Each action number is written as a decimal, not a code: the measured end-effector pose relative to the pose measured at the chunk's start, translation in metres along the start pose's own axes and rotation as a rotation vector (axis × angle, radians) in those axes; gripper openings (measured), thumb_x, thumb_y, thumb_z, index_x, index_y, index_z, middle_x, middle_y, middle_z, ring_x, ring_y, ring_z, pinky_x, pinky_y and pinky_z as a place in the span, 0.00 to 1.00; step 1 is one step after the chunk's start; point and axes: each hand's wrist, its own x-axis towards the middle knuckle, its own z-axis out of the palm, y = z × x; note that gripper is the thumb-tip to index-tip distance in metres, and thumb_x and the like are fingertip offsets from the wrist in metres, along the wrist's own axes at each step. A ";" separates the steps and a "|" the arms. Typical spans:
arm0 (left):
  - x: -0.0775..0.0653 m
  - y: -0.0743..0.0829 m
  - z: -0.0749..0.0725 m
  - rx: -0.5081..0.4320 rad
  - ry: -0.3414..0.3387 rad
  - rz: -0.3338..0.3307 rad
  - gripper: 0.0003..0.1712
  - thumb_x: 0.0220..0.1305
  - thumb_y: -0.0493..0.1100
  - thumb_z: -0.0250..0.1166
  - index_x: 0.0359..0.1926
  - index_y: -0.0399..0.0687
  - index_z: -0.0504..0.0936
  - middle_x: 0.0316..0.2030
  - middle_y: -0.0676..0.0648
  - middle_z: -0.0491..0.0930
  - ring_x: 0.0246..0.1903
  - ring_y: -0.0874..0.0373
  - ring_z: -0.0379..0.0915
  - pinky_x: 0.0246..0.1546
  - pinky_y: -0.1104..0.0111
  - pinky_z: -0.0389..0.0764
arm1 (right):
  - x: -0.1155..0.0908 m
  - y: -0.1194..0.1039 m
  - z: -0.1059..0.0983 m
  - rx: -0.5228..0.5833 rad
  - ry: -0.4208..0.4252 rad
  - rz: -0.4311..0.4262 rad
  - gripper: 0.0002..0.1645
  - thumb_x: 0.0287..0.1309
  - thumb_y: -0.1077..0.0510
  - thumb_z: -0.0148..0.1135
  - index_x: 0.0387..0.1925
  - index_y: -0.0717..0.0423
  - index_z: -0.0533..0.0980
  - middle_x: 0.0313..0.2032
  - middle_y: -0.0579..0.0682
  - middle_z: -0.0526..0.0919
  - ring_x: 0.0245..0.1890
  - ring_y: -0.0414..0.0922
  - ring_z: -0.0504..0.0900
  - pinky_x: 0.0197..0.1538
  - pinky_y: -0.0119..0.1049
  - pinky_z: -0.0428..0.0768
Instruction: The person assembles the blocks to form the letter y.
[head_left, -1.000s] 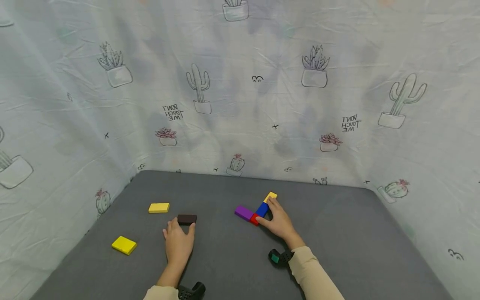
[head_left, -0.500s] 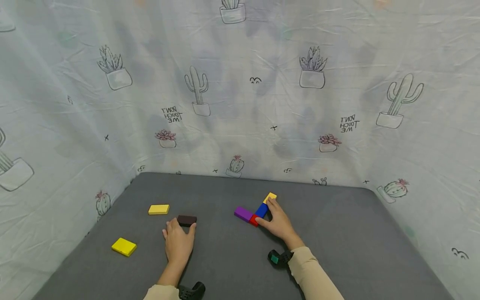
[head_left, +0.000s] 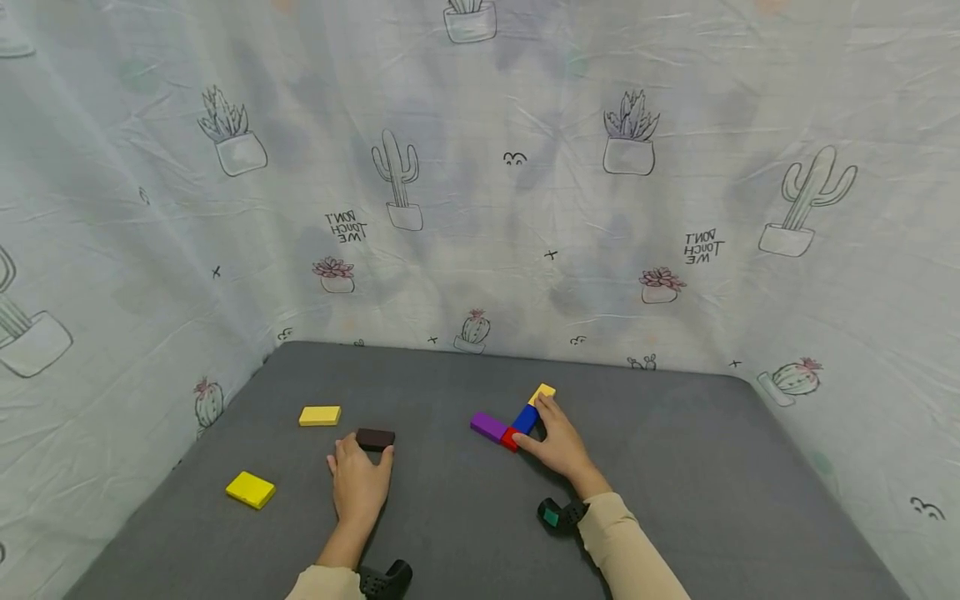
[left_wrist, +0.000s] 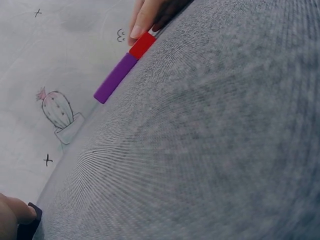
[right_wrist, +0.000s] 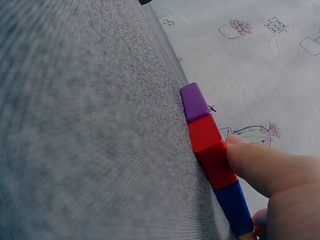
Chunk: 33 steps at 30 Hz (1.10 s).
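My left hand (head_left: 360,483) holds a dark brown block (head_left: 375,439) lying on the table, fingers at its left end and thumb at its right. In the left wrist view the thumb touches that block at the lower left corner. To the right, my right hand (head_left: 561,446) spans a line of joined blocks: red (head_left: 509,439), blue (head_left: 525,420) and yellow (head_left: 543,392). Its thumb presses the red block's side, as the right wrist view shows, and its fingers reach the yellow end. A purple block (head_left: 489,427) extends left from the red one, making a corner.
Two separate yellow pieces lie left of my left hand: a flat one (head_left: 320,416) farther back and a wider one (head_left: 251,490) nearer. The grey cloth-covered table (head_left: 465,517) ends at a pale curtain (head_left: 480,208) printed with cacti, which also surrounds both sides.
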 end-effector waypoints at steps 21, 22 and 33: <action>0.000 -0.001 0.002 -0.096 0.039 0.011 0.37 0.57 0.41 0.67 0.59 0.23 0.60 0.54 0.26 0.65 0.59 0.31 0.59 0.69 0.44 0.48 | 0.000 0.000 0.000 -0.013 -0.008 0.011 0.50 0.55 0.39 0.63 0.69 0.65 0.59 0.71 0.61 0.55 0.72 0.59 0.52 0.68 0.57 0.59; 0.000 -0.001 0.002 -0.100 0.037 0.011 0.37 0.57 0.40 0.67 0.59 0.23 0.60 0.54 0.26 0.65 0.59 0.31 0.59 0.68 0.44 0.49 | 0.000 0.000 0.000 -0.010 -0.007 0.010 0.50 0.55 0.39 0.63 0.68 0.65 0.59 0.71 0.61 0.55 0.72 0.59 0.52 0.68 0.57 0.59; 0.002 0.001 0.003 -0.138 0.025 0.008 0.39 0.56 0.44 0.69 0.60 0.26 0.62 0.55 0.27 0.66 0.54 0.32 0.65 0.53 0.42 0.68 | 0.001 0.002 0.001 -0.019 -0.002 -0.001 0.50 0.54 0.39 0.63 0.68 0.65 0.59 0.71 0.61 0.56 0.72 0.58 0.52 0.69 0.57 0.59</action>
